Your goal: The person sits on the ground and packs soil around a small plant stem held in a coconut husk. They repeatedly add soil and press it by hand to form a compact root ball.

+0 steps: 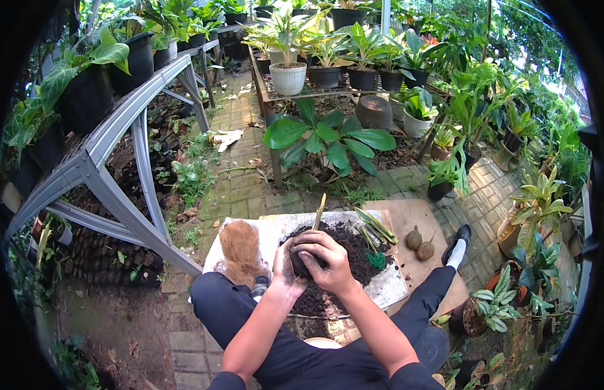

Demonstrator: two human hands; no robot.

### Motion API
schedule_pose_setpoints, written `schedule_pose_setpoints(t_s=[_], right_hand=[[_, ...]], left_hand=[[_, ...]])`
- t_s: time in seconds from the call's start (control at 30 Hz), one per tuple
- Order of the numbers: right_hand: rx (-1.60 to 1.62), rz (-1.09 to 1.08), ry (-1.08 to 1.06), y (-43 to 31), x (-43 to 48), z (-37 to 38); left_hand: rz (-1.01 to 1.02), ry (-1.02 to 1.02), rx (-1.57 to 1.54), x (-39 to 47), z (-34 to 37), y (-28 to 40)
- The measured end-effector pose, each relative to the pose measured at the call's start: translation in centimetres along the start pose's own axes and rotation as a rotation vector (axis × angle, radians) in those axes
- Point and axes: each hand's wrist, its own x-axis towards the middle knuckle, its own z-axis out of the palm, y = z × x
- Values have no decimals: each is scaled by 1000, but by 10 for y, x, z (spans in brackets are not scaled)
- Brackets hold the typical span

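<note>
Cupped together over the board, my left hand [284,265] and my right hand [329,258] press around a ball of dark soil [302,267]. Soil stains the fingers of both. A pale green-yellow plant stem [319,210] rises just beyond my fingertips; its lower end is hidden by the hands, so whether it sits in the ball cannot be told. Beneath them a heap of loose dark soil [353,246] spreads over a white sheet [397,287]. To the left lies a mat of brown coconut fibre [239,246]. Cut green leaf pieces [377,226] and tangled green twine [375,259] lie right of the hands.
Two round brown fibre-wrapped balls [413,239] sit on brown cardboard [429,217] at the right. A grey metal plant bench [131,209] stands at the left. A mesh table [263,85] with potted plants is ahead. More pots, including a tilted one [470,317], line the right side.
</note>
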Motion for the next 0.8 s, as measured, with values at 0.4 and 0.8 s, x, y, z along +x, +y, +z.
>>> schedule_pose_setpoints(t_s=[0.4,0.8], right_hand=[[137,212,32,9,-13,-6],[-75,29,43,1,-9,-4]], left_hand=[[-44,184,132,6,2,-3],[15,-15,2,6,-12,-12]])
